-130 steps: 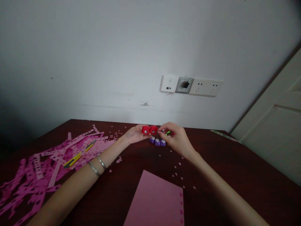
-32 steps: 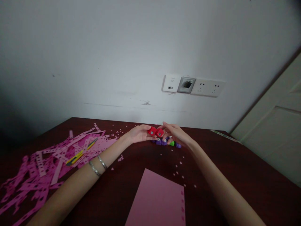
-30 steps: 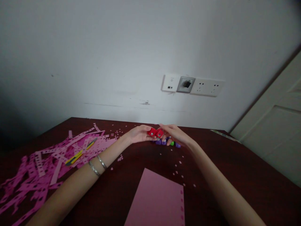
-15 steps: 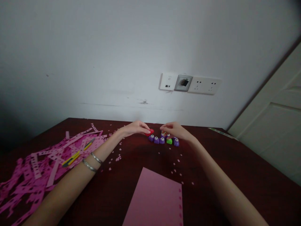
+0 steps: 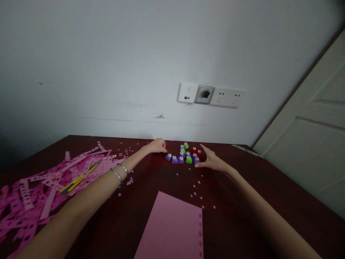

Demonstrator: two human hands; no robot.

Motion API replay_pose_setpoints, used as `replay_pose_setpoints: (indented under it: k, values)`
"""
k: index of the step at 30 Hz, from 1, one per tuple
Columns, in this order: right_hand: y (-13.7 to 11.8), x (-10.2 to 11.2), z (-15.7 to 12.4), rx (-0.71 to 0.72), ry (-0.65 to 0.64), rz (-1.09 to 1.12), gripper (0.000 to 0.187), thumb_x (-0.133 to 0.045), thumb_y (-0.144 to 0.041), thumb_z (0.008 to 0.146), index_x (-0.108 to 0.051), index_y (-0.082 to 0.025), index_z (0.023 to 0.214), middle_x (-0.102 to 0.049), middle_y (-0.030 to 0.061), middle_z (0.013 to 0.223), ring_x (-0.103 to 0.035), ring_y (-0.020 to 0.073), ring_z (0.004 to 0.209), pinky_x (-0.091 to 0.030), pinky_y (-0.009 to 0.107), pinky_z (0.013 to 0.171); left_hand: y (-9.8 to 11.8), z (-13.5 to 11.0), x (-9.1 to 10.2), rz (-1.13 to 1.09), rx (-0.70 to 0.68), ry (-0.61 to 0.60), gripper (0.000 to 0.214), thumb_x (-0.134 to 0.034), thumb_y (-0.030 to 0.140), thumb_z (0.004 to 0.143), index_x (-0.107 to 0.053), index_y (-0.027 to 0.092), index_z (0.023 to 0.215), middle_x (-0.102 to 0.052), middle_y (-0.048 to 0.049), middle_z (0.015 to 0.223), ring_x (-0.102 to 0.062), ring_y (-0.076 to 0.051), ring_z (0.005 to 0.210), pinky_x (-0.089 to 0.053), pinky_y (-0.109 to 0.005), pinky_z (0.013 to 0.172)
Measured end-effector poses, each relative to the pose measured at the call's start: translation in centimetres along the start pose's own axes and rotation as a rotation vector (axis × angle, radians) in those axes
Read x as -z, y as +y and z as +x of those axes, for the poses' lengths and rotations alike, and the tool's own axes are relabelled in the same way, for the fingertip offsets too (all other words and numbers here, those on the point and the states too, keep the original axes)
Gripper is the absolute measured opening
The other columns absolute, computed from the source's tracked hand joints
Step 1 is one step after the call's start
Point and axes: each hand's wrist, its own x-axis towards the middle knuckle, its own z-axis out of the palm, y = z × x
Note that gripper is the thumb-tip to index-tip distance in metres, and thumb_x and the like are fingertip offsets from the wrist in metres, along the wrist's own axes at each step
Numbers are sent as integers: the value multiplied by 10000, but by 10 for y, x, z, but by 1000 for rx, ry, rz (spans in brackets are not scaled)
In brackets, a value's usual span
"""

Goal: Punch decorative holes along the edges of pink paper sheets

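My left hand point(image 5: 157, 145) is closed around a small red piece point(image 5: 165, 148), which is mostly hidden by the fingers. Spread wide, my right hand point(image 5: 211, 159) rests beside the right end of a cluster of small rounded pieces with white eye-like dots. Its thumb reaches close to a purple piece point(image 5: 196, 162), and its forefinger points past a red piece point(image 5: 199, 153). A row of purple pieces point(image 5: 174, 160) lies between the hands, with a green piece point(image 5: 188, 159) to its right. Another green piece point(image 5: 185, 145) stands at the back.
Pink paper point(image 5: 172, 226) with a punched right edge lies in front. To the left is a heap of punched pink strips point(image 5: 51, 180), with a yellow utility knife point(image 5: 78, 181) on it. Tiny pink cutouts point(image 5: 194, 195) are scattered about. A wall with sockets point(image 5: 228, 98) rises behind.
My right hand has moved off the cluster to its right side and its fingers have spread, uncovering green and red pieces. My left hand still grips a red piece, slightly farther from the purple row.
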Motion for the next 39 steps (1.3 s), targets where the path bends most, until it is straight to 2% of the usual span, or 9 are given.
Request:
replay_pose_setpoints:
  k: [5,9,13,15,18,25,33,37,39]
  values:
    - [9,-22,6,20,-16,108,1233,-741,-552,500,-38,-151,1429,-143,185,1464,-172,307,1331,-179,443,1075,-1,-4,-3,66,-40,7,163,-610,282,620,-661,135,672,-660,-36,685,-541,-137,585,-364,-242,569]
    - [8,-34,18,61,17,161,1263,-753,-542,487,-17,-129,1427,-133,200,1461,-175,289,1332,-188,411,1077,2,-16,-1,25,-76,42,387,-506,430,763,-621,141,992,-657,-84,969,-591,-189,841,-410,-267,748]
    - [5,-40,28,86,31,152,1247,-743,-542,504,-15,-125,1427,-135,210,1457,-169,302,1330,-196,426,1067,1,-31,-11,-34,2,80,780,-463,587,760,-252,140,1364,-290,-174,1410,-329,-273,1261,-288,-366,994]
    - [3,-42,32,84,33,134,1245,-736,-552,509,-23,-102,1425,-151,220,1449,-170,305,1329,-197,422,1066,0,-37,-24,6,-9,58,1051,-588,630,629,-85,128,1404,-104,-199,1459,-157,-316,1326,-207,-420,1043]
    - [-2,-45,39,84,40,107,1246,-719,-579,518,-27,-67,1419,-174,238,1435,-176,300,1326,-199,407,1066,3,-40,-44,72,-46,100,1263,-674,645,494,18,111,1405,8,-222,1459,-27,-348,1335,-143,-462,1062]
    - [-8,-51,59,82,35,58,1266,-709,-616,496,-56,-33,1410,-212,256,1416,-217,306,1310,-215,378,1060,14,-22,-58,76,-41,262,1211,-643,672,523,-58,59,1387,-130,-255,1433,-136,-346,1323,-179,-436,1057]
    - [-20,-52,71,23,55,-15,1188,-696,-608,530,-85,-92,1409,-287,240,1381,-293,333,1270,-265,422,1018,6,-5,-47,58,34,239,1183,-659,634,539,-84,24,1374,-166,-268,1418,-198,-374,1296,-204,-433,1042]
    - [-40,-36,55,5,67,-79,1043,-752,-498,526,-251,-133,1365,-297,214,1367,-245,393,1267,-230,512,1004,9,-15,-38,71,2,248,1110,-639,624,579,-107,55,1370,-170,-253,1420,-176,-371,1300,-202,-459,1037]
    - [-57,-25,35,22,67,-106,800,-750,-380,575,-420,-146,1265,-331,190,1338,-274,389,1245,-252,494,995,13,-25,-29,83,-49,307,913,-552,575,704,-159,71,1356,-209,-230,1410,-188,-326,1302,-201,-439,1044]
